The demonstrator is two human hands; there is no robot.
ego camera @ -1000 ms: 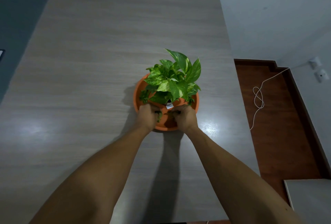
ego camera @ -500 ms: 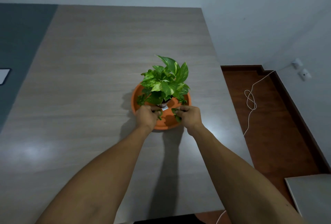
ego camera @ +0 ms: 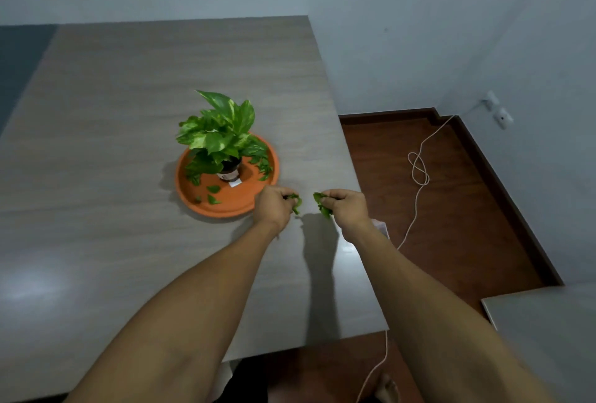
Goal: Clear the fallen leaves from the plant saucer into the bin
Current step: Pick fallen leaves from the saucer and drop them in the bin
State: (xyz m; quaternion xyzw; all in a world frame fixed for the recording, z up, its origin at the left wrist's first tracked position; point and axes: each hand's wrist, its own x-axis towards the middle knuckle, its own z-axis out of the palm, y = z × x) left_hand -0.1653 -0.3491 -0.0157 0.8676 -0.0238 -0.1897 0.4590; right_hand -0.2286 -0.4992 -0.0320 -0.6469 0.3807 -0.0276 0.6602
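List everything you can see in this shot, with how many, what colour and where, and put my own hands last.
table: one, grey wood grain, fills the left and centre
saucer: one, orange, on the table
potted plant: one, green and cream leaves in a dark pot, standing in the saucer
fallen leaves: several, green, loose on the saucer's near side
cable: one, white, looped on the brown floor at right
wall sockets: two, white, on the right wall
second surface: one, grey, lower right corner
bin: none visible
left hand: fingers shut on green leaves, beside the saucer
right hand: fingers shut on green leaves, near the table's right edge
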